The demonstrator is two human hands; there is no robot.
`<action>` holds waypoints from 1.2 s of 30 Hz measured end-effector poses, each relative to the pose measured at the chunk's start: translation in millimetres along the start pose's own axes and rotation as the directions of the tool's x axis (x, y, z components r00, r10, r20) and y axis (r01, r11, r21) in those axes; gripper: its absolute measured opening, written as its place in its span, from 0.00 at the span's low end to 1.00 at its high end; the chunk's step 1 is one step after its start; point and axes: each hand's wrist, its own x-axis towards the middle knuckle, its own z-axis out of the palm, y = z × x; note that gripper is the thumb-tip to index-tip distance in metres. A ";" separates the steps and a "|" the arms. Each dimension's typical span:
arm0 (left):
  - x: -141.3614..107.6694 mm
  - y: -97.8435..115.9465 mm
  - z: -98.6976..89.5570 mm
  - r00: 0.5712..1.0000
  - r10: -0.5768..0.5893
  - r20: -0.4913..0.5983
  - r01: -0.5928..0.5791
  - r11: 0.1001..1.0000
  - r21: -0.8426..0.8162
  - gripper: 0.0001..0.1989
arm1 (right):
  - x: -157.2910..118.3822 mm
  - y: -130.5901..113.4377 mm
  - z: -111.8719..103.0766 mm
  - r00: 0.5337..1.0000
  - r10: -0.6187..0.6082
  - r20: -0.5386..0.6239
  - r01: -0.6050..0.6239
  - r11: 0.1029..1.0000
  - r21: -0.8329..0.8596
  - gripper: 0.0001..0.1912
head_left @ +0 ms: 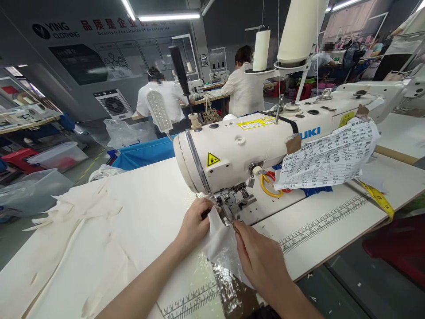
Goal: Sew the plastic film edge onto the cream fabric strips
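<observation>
A white sewing machine [229,150] stands across the table, its needle area just beyond my hands. A piece of white fabric [217,237] lies under the presser foot and hangs toward me. My left hand [196,221] is on the fabric's left edge, fingers curled beside the presser foot. On the right, my right hand [259,252] pinches the fabric's edge close to the foot, thumb and forefinger together. The needle tip is hidden among the metal parts.
White cut fabric pieces [66,239] spread over the table's left side. Scissors with yellow handles [270,188], a handwritten sheet [328,155] and a yellow tape measure [378,199] are at the right. Thread cones stand above; people sit at machines behind.
</observation>
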 end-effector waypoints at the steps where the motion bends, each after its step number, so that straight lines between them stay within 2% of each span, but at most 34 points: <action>1: -0.1 0.0 0.1 1.000 0.004 0.000 -0.004 1.000 0.001 0.08 | 0.5 0.1 0.4 1.000 0.001 -0.003 -0.001 1.000 -0.003 0.18; 11: -0.9 1.6 3.7 0.999 0.012 -0.046 -0.010 0.999 0.035 0.05 | 1.8 -1.2 1.4 1.000 0.009 -0.003 -0.009 0.999 -0.041 0.18; 17: -1.0 10.1 8.6 0.999 0.021 -0.034 -0.012 0.974 0.225 0.05 | 2.0 -1.3 2.7 1.000 0.013 0.017 -0.012 0.997 -0.081 0.18; 23: -0.8 6.9 14.4 0.992 0.114 -0.051 -0.086 0.923 0.375 0.08 | 2.0 -2.7 2.0 1.000 0.010 0.013 -0.009 0.996 -0.094 0.18; 25: -0.9 4.2 13.1 0.991 0.129 -0.043 -0.106 0.930 0.352 0.08 | 1.3 -2.9 2.2 1.000 0.008 0.006 -0.007 0.996 -0.087 0.18; 28: -1.4 0.8 9.3 0.991 0.129 -0.028 -0.120 0.968 0.220 0.07 | 0.4 -2.7 2.0 1.000 0.006 -0.008 -0.006 0.998 -0.069 0.17; 31: -2.0 -1.7 6.5 0.996 0.081 -0.038 -0.077 0.993 0.093 0.06 | -0.2 -2.6 1.3 1.000 0.003 -0.019 -0.004 0.999 -0.049 0.17; 36: -2.0 -5.4 5.5 0.998 -0.001 -0.055 0.003 0.999 0.034 0.05 | -0.1 -3.1 0.3 1.000 0.009 -0.027 -0.010 0.999 -0.039 0.16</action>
